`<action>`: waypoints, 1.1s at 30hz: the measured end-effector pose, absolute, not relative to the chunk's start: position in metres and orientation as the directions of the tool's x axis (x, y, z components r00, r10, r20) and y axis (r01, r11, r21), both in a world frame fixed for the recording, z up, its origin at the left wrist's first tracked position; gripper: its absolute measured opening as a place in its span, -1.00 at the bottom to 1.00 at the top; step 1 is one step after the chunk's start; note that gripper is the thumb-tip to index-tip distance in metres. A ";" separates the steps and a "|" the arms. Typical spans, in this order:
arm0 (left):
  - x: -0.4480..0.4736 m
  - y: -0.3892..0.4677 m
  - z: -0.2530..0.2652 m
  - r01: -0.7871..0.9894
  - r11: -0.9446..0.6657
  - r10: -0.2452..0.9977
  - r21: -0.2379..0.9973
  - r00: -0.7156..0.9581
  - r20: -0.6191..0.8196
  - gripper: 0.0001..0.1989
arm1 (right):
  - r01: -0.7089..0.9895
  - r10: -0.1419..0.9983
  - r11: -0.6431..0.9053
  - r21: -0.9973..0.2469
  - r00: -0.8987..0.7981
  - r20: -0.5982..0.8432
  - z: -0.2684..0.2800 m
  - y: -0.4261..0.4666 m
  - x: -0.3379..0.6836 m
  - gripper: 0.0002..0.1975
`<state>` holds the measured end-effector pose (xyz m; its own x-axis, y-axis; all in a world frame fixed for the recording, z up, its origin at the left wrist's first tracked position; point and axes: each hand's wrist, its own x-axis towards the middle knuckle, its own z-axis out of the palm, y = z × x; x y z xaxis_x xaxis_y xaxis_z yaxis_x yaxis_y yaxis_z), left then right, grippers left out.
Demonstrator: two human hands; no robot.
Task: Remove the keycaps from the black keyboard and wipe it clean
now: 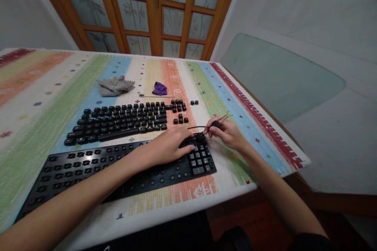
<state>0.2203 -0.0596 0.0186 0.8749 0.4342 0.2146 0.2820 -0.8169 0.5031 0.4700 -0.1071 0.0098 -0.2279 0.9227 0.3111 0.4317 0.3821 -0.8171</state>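
A black keyboard point(123, 188) lies at an angle near the table's front edge, most of its keycaps off. Its number pad point(199, 160) still carries keycaps. My left hand point(169, 145) rests on its upper right part, thumb apart from the fingers, which reach to the top of the number pad. Just right of that corner, my right hand point(225, 131) is closed around a keycap puller point(226, 116), whose thin wire prongs point up and away from the keyboard. My right fingertips are close to the keyboard's top right edge. Removed black keycaps point(123, 117) stand in rows behind the keyboard.
A grey cloth point(116, 85), a purple cloth point(159, 88) and a thin brush point(156, 95) lie behind the keycaps. Two loose keycaps point(194, 102) sit apart at right. A cable point(196, 127) runs behind the keyboard. A striped tablecloth point(38, 133) covers the table.
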 end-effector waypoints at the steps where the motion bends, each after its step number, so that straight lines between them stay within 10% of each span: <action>1: 0.223 -0.059 0.020 0.284 -0.787 0.466 0.548 0.855 0.226 -0.74 | 0.414 0.915 0.401 -0.817 -0.220 0.338 0.010 -0.108 0.469 -0.61; 7: 0.238 -0.053 0.020 0.084 -0.381 0.581 0.921 0.796 0.168 -0.70 | 0.267 0.887 0.456 -0.849 -0.214 0.409 0.016 -0.114 0.462 -0.62; 14: 0.245 -0.050 0.015 -0.098 0.002 0.604 0.995 0.793 0.077 -0.66 | 0.197 0.854 0.512 -0.836 -0.217 0.472 0.016 -0.115 0.463 -0.67; 19: 0.243 -0.052 0.023 -0.023 -0.326 0.629 0.945 0.741 0.235 -0.83 | 0.190 0.863 0.501 -0.844 -0.182 0.471 0.011 -0.114 0.466 -0.68; 24: 0.242 -0.049 0.031 0.081 -0.820 0.432 0.567 0.737 0.520 -0.89 | 0.348 0.855 0.517 -0.782 -0.163 0.493 0.011 -0.113 0.468 -0.66; 33: 0.253 -0.026 0.037 0.013 -0.923 0.241 0.385 0.798 0.553 -0.91 | 0.548 0.833 0.504 -0.667 -0.105 0.543 0.011 -0.113 0.465 -0.72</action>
<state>0.2534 -0.0264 0.0373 0.7975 0.2414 0.5529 0.0127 -0.9230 0.3846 0.4654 -0.1135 0.0111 -0.1054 0.8333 0.5427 0.5482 0.5041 -0.6674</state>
